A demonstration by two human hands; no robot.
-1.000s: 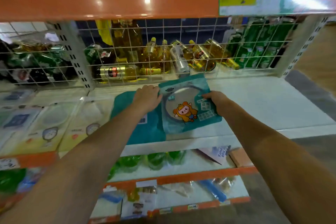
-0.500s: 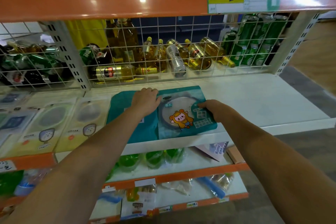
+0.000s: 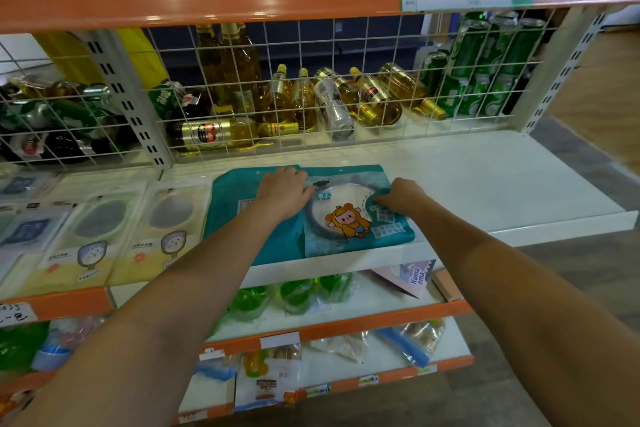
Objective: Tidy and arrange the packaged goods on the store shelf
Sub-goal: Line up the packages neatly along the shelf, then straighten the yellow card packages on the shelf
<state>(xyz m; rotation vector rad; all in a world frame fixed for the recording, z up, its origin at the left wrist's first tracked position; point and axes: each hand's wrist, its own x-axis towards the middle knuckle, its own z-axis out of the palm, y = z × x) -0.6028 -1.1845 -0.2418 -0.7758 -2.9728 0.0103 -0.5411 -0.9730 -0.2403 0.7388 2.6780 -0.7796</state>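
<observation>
Both your hands are down on the teal packets on the white shelf [image 3: 485, 184], so the step in hand looks like seating and squaring one packet in its row. Your left hand [image 3: 282, 189] lies knuckles-up across the seam where the two packets meet; whether its fingers only press or curl over an edge, I cannot tell. Your right hand [image 3: 401, 198] has its fingers bent onto the right edge of the mirror packet [image 3: 349, 218], the one with the cartoon figure and round window, and seems to pinch a raised corner there, though the grip itself is hidden.

That packet lies flat between your hands, overlapping the plain teal packet [image 3: 235, 204] under your left wrist. Further left of that hand runs a row of pale yellow packets [image 3: 162, 229]. Right of your right hand the shelf is bare board. Beyond your fingertips stands the wire grid [image 3: 346, 87] with bottles behind it.

The next move probably calls for nudging the mirror packet until its front edge matches its neighbour, then letting go without dragging it askew.
</observation>
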